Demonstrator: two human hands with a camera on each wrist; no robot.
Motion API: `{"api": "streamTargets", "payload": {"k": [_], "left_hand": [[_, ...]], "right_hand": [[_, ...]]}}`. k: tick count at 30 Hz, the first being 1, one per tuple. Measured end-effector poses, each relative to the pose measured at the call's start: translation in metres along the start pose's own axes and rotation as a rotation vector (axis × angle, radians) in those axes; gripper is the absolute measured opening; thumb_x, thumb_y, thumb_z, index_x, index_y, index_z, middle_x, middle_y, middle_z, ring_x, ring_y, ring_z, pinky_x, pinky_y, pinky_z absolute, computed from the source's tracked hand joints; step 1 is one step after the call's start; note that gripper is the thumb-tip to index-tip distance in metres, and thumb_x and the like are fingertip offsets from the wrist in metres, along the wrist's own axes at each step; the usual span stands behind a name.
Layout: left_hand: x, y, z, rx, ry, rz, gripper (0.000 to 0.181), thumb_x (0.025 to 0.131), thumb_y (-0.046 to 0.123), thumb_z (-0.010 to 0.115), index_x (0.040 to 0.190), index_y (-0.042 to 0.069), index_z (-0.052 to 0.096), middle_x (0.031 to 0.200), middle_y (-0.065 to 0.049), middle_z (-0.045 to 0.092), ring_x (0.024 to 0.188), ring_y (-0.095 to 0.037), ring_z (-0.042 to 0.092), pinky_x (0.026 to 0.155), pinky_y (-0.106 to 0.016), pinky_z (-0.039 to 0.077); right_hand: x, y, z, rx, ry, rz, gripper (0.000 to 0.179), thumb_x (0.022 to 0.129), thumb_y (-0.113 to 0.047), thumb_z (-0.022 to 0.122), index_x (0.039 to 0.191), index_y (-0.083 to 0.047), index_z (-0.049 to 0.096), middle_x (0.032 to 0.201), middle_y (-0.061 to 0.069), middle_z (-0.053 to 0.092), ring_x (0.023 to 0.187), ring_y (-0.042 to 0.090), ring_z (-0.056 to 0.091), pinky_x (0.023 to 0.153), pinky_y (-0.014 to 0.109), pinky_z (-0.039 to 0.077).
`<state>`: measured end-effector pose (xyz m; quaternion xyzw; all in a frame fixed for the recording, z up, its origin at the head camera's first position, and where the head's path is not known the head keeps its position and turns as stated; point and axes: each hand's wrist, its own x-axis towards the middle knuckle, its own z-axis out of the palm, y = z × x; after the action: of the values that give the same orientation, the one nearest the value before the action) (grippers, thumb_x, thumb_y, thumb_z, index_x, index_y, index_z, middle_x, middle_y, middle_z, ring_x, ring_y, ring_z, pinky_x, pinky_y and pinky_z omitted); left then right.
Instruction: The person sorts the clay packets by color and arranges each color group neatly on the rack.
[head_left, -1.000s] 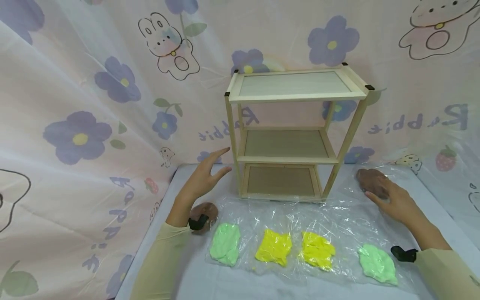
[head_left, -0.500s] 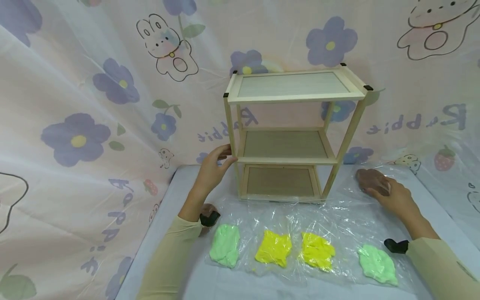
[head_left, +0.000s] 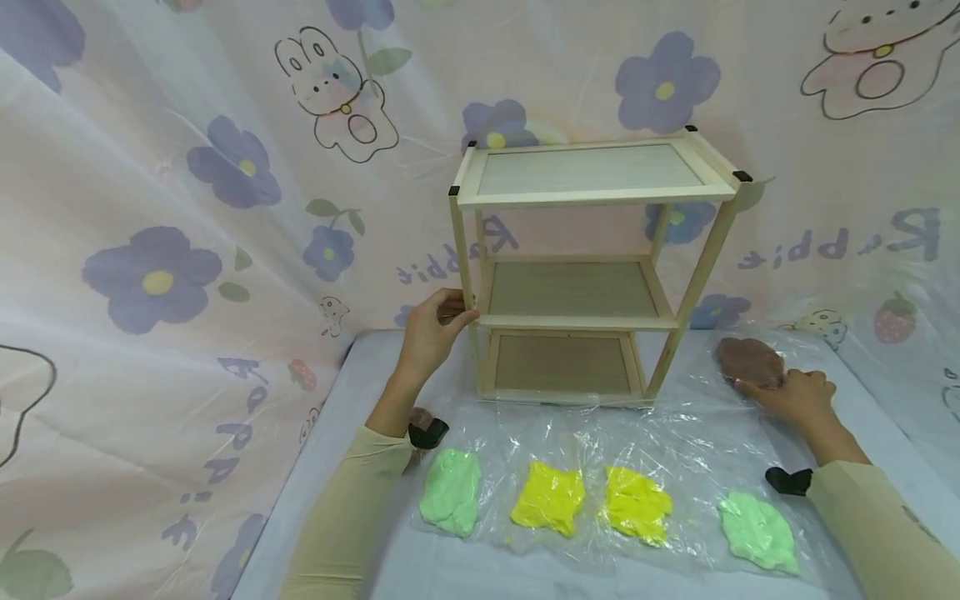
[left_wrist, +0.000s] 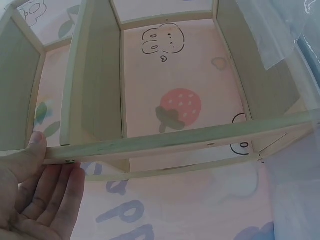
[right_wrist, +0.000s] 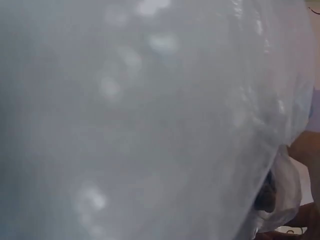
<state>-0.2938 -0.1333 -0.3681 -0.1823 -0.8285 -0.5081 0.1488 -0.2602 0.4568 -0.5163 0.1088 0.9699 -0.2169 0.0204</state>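
Observation:
A three-tier wooden shelf rack (head_left: 577, 321) stands at the back of the table, black caps on its top corners. My left hand (head_left: 431, 333) holds its left front post near the middle shelf. In the left wrist view the thumb lies on one side of the post (left_wrist: 200, 140) and the fingers on the other. My right hand (head_left: 802, 408), fingers curled, grips the near edge of a brown clay-like lump (head_left: 750, 362) in clear plastic, right of the rack. Plastic (right_wrist: 150, 120) fills most of the right wrist view and hides much there.
In front of the rack, clear plastic bags hold two pale green lumps (head_left: 451, 492) (head_left: 759, 533) and two yellow lumps (head_left: 549, 498) (head_left: 637, 504). Another brown lump (head_left: 420, 414) is partly hidden by my left wrist. A patterned curtain (head_left: 247, 208) hangs behind the white-covered table (head_left: 480, 575).
My left hand has moved right from beside the rack and taken hold of its post. The right hand has shifted toward me, from over the brown lump to its near edge.

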Motion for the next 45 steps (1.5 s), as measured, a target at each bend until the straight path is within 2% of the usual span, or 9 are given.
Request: {"api": "streamTargets", "payload": {"k": [4, 13, 17, 22, 28, 35, 38, 42, 45], "left_hand": [[-0.001, 0.001, 0.002, -0.006, -0.002, -0.015, 0.034, 0.099, 0.016, 0.080, 0.127, 0.001, 0.070, 0.119, -0.015, 0.076, 0.113, -0.031, 0.073, 0.099, -0.038, 0.062], [-0.001, 0.002, 0.003, 0.039, -0.002, -0.006, 0.032, 0.100, 0.017, 0.078, 0.127, 0.002, 0.069, 0.119, -0.014, 0.075, 0.113, -0.032, 0.072, 0.097, -0.040, 0.063], [-0.001, 0.002, 0.004, 0.051, -0.004, -0.007, 0.032, 0.101, 0.018, 0.078, 0.127, 0.003, 0.069, 0.120, -0.013, 0.075, 0.113, -0.031, 0.072, 0.096, -0.041, 0.064], [-0.001, 0.002, 0.004, 0.041, -0.010, -0.014, 0.032, 0.102, 0.019, 0.077, 0.128, 0.003, 0.069, 0.119, -0.013, 0.075, 0.112, -0.031, 0.072, 0.095, -0.042, 0.064], [-0.001, 0.001, 0.003, 0.052, -0.008, -0.017, 0.031, 0.102, 0.022, 0.077, 0.127, 0.005, 0.069, 0.119, -0.012, 0.075, 0.113, -0.031, 0.072, 0.095, -0.042, 0.064], [-0.002, -0.001, 0.004, 0.063, -0.014, -0.006, 0.032, 0.102, 0.023, 0.077, 0.128, 0.006, 0.069, 0.120, -0.011, 0.074, 0.113, -0.031, 0.071, 0.094, -0.043, 0.065], [-0.002, -0.001, 0.004, 0.058, -0.014, -0.004, 0.032, 0.102, 0.022, 0.077, 0.128, 0.005, 0.069, 0.121, -0.012, 0.074, 0.114, -0.031, 0.071, 0.094, -0.043, 0.065], [-0.003, -0.001, 0.003, 0.052, -0.014, 0.003, 0.033, 0.102, 0.022, 0.076, 0.129, 0.004, 0.068, 0.124, -0.013, 0.073, 0.115, -0.032, 0.071, 0.096, -0.044, 0.064], [-0.005, -0.002, 0.002, 0.045, -0.018, 0.009, 0.032, 0.103, 0.022, 0.075, 0.129, 0.004, 0.068, 0.125, -0.013, 0.072, 0.115, -0.033, 0.070, 0.096, -0.045, 0.064]], "right_hand": [[-0.002, 0.001, -0.001, 0.015, -0.017, 0.044, 0.113, 0.099, -0.070, 0.060, 0.127, 0.038, 0.036, 0.109, 0.053, 0.030, 0.104, 0.065, 0.029, 0.083, 0.075, 0.038], [-0.002, -0.004, 0.002, 0.034, 0.000, 0.052, 0.116, 0.097, -0.073, 0.060, 0.128, 0.036, 0.037, 0.109, 0.050, 0.030, 0.103, 0.065, 0.030, 0.081, 0.075, 0.032], [-0.003, -0.006, 0.002, 0.026, 0.014, 0.049, 0.116, 0.096, -0.072, 0.063, 0.129, 0.036, 0.038, 0.111, 0.051, 0.035, 0.101, 0.063, 0.035, 0.080, 0.074, 0.037], [-0.008, -0.008, -0.002, 0.000, 0.051, 0.042, 0.110, 0.093, -0.071, 0.068, 0.126, 0.031, 0.045, 0.113, 0.050, 0.046, 0.097, 0.064, 0.049, 0.065, 0.064, 0.046], [-0.016, -0.011, -0.007, -0.021, 0.104, 0.023, 0.100, 0.092, -0.069, 0.071, 0.120, 0.025, 0.051, 0.109, 0.047, 0.057, 0.089, 0.062, 0.059, 0.054, 0.057, 0.048], [-0.030, -0.009, -0.014, 0.011, 0.138, 0.010, 0.101, 0.094, -0.072, 0.068, 0.132, 0.020, 0.048, 0.118, 0.048, 0.056, 0.092, 0.062, 0.061, 0.052, 0.052, 0.050], [-0.035, -0.011, -0.017, 0.023, 0.185, -0.006, 0.100, 0.095, -0.069, 0.070, 0.135, 0.020, 0.048, 0.121, 0.047, 0.056, 0.095, 0.063, 0.060, 0.052, 0.052, 0.051], [-0.041, -0.016, -0.020, 0.050, 0.296, -0.032, 0.091, 0.095, -0.061, 0.074, 0.133, 0.019, 0.052, 0.119, 0.044, 0.058, 0.095, 0.060, 0.061, 0.053, 0.055, 0.051], [-0.045, -0.020, -0.019, 0.078, 0.380, -0.046, 0.087, 0.096, -0.055, 0.076, 0.136, 0.019, 0.051, 0.124, 0.044, 0.057, 0.104, 0.061, 0.058, 0.065, 0.066, 0.052]]}}
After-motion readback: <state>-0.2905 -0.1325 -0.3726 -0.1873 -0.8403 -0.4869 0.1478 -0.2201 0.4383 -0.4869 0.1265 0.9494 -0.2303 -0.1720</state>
